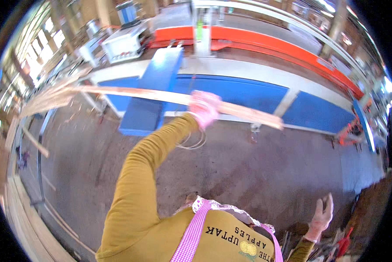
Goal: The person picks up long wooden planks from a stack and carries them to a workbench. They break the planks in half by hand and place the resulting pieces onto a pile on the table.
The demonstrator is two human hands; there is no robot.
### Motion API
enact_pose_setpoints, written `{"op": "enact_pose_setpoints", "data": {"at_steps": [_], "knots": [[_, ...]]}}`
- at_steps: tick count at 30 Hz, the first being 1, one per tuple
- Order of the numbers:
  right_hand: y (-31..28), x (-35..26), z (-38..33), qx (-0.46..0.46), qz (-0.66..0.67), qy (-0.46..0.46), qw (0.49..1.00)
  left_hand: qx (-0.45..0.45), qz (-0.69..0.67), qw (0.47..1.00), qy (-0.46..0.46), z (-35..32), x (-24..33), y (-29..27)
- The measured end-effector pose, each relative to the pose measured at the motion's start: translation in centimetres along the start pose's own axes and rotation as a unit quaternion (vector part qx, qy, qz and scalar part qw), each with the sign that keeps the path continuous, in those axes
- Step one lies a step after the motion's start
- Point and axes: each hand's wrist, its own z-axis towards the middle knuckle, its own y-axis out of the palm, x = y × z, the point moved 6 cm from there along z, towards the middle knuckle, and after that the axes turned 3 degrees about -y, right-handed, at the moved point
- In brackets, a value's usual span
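Across the front of the blue-panelled bench (257, 92), the long wood strip (172, 96), prob. light, stiff and splinter-prone, is gripped by the gloved L hand (205, 108) right of mid-length (hold nr. ctr. for balance), w/ R hand (322, 217) empty, fingers apart.

There are two hands (204, 108) (322, 216), one held wooden strip (248, 113) and two pink checked straps (195, 232) (275, 244).

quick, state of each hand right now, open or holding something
Pink-gloved left hand: closed around a long, flat, pale wooden board.
Right hand: open, nothing visible in it.
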Motion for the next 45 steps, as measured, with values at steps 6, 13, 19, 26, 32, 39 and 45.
{"op": "enact_pose_setpoints", "data": {"at_steps": [6, 13, 19, 26, 32, 39, 45], "knots": [[16.6, -22.8, 2.1, -0.21, -0.267, -0.466, 0.817, 0.096, -0.081, 0.988, 0.094, -4.2, 11.6, 1.1], [22.6, -21.3, 5.5, -0.234, -0.283, -0.448, 0.815, 0.152, -0.175, 0.965, 0.125, -9.4, 0.4, -3.5], [14.1, -11.8, 14.2, -0.142, -0.136, -0.521, 0.831, -0.07, -0.02, 0.993, -0.096, -7.8, -13.6, 1.8], [8.2, 5.2, 21.8, -0.212, -0.29, -0.39, 0.848, -0.052, -0.082, 0.993, 0.06, -5.8, 2.7, 1.4], [5.9, 17.8, 20.6, -0.11, -0.315, -0.285, 0.899, -0.081, -0.146, 0.967, 0.194, -8.0, 7.3, 1.4], [21.8, -7.7, 8.9, -0.133, -0.141, -0.36, 0.913, -0.171, 0.133, 0.969, -0.121, -11.7, -12.0, -0.7], [27.4, -18.3, 6.1, -0.259, -0.222, -0.324, 0.882, -0.044, -0.03, 0.987, -0.153, -12.6, -21.0, 2.6]]}}
